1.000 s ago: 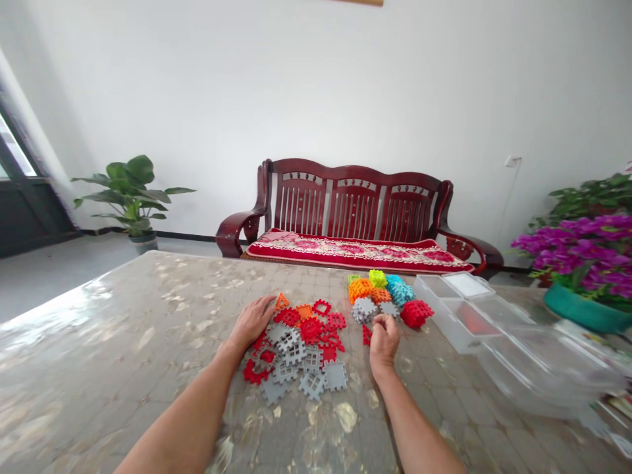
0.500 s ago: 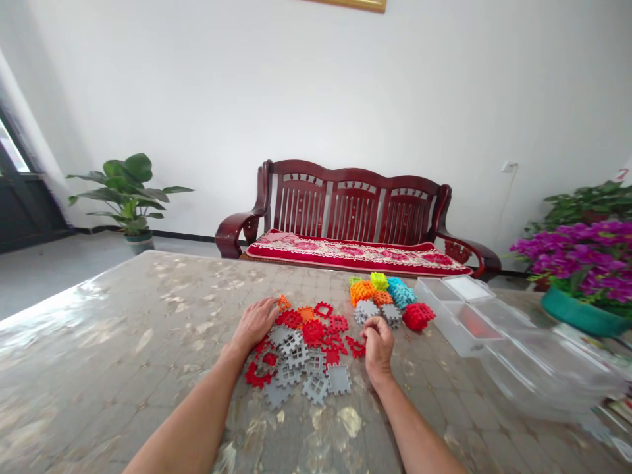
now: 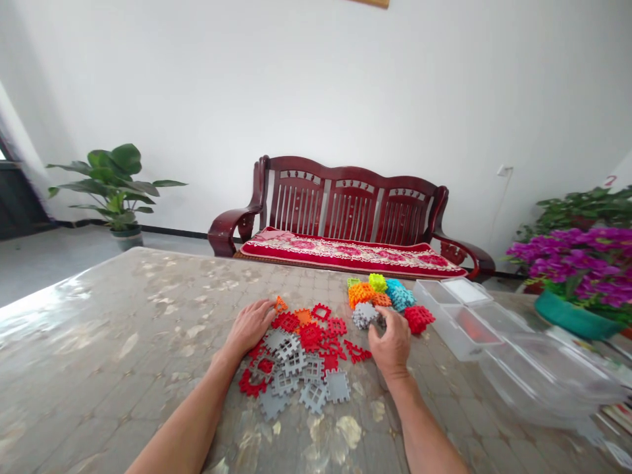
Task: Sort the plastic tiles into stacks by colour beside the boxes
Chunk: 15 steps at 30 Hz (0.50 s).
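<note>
A pile of flat red, orange and grey interlocking tiles [image 3: 306, 352] lies on the table [image 3: 123, 355]. My left hand [image 3: 251, 324] rests palm down on the pile's left edge, fingers spread. Behind the pile stands a cluster of assembled cubes: orange [image 3: 360, 293], green [image 3: 378, 282], blue [image 3: 399, 293], grey [image 3: 364, 315] and red [image 3: 419, 318]. My right hand [image 3: 391, 341] reaches among them, its fingers curled round a grey cube that is mostly hidden. A loose red tile [image 3: 357, 352] lies just left of that hand.
Clear plastic boxes [image 3: 457, 316] and a large clear lid [image 3: 543, 375] sit at the right of the table. A pot of purple flowers [image 3: 577, 276] stands at the far right. A red wooden bench [image 3: 345, 220] and a green plant [image 3: 111, 181] are beyond the table.
My right hand set a red tile down beside the pile, then moved right and forward to the grey cubes. My left hand stayed on the pile.
</note>
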### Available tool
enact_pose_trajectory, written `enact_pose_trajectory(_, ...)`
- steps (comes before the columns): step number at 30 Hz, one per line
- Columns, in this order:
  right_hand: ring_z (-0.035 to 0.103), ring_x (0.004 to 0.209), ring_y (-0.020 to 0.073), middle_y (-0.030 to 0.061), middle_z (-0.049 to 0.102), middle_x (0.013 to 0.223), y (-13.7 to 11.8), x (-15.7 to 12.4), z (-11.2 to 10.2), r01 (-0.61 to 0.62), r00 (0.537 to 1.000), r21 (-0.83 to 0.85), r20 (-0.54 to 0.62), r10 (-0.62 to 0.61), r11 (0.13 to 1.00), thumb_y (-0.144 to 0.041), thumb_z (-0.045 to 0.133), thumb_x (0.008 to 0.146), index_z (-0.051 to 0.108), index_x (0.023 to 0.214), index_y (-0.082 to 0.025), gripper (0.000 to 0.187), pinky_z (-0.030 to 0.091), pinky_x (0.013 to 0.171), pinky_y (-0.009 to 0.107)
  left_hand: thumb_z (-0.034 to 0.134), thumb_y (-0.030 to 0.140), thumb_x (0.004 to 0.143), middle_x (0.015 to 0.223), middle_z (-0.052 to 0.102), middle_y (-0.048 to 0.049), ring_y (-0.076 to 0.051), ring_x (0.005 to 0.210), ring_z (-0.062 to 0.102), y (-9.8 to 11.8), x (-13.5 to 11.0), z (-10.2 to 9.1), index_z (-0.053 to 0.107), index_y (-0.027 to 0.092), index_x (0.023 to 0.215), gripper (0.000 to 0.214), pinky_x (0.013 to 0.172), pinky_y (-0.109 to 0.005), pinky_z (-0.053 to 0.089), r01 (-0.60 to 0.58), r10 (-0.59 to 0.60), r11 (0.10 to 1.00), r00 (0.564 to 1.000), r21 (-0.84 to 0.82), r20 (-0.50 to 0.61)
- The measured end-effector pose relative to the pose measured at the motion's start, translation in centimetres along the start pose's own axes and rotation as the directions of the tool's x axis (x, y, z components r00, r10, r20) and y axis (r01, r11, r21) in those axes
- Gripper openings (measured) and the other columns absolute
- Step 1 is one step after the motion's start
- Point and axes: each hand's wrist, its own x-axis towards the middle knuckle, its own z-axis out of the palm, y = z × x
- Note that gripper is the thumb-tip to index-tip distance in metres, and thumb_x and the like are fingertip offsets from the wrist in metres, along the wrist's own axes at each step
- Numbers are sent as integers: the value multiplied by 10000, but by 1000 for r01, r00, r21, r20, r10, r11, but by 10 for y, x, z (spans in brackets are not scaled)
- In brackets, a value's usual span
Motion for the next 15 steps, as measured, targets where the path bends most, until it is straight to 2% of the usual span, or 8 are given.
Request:
enact_pose_trajectory(3,535,1144,292,121,661,1197,-3,2,-4,50,998,-39,48,-48,998,-236,613,767,611,1182,-191,418,390,1020,473,361,440,956,1362,630,-59,-233,1273,552,-3,1,2,631,268,1263,443,1120,-404,367,-8,8,1000,1000,-20,-2)
enact_pose_trajectory(6,551,1139,293,134,659,1205,-1,5,-1,16,998,22,67,-18,1000,-301,597,801,604,1213,-177,431,402,1025,490,364,440,953,1348,640,-63,-238,1261,563,-3,1,3,618,254,1281,454,1116,-413,379,-10,9,998,1000,-60,-5)
enact_pose_trajectory(8,563,1145,286,144,647,1233,4,13,3,-70,996,122,70,62,990,-345,543,843,592,1245,-169,441,413,1029,493,353,441,951,1332,652,-75,-237,1248,577,-3,1,2,606,229,1301,481,1110,-405,395,14,-16,994,1000,-110,-21)
enact_pose_trajectory(10,574,1160,275,154,626,1282,9,25,8,-202,979,256,89,185,945,-381,495,870,573,1282,-166,471,430,1028,477,342,432,945,1337,651,-89,-232,1252,581,-4,1,1,596,199,1318,508,1111,-393,405,56,-67,981,996,-184,-51)
enact_pose_trajectory(13,589,1169,270,159,612,1320,20,51,17,-397,918,414,188,350,819,-439,508,849,582,1285,-165,520,445,1028,445,358,386,920,1380,626,-92,-236,1298,553,-5,3,-5,581,171,1339,521,1147,-405,377,125,-165,934,982,-335,-92)
enact_pose_trajectory(15,599,1159,272,147,642,1286,29,71,24,-468,884,449,246,398,761,-458,540,813,635,1210,-172,498,445,1028,435,385,356,901,1419,596,-98,-244,1346,510,-1,8,-10,568,149,1350,528,1181,-424,332,182,-256,866,961,-467,-101)
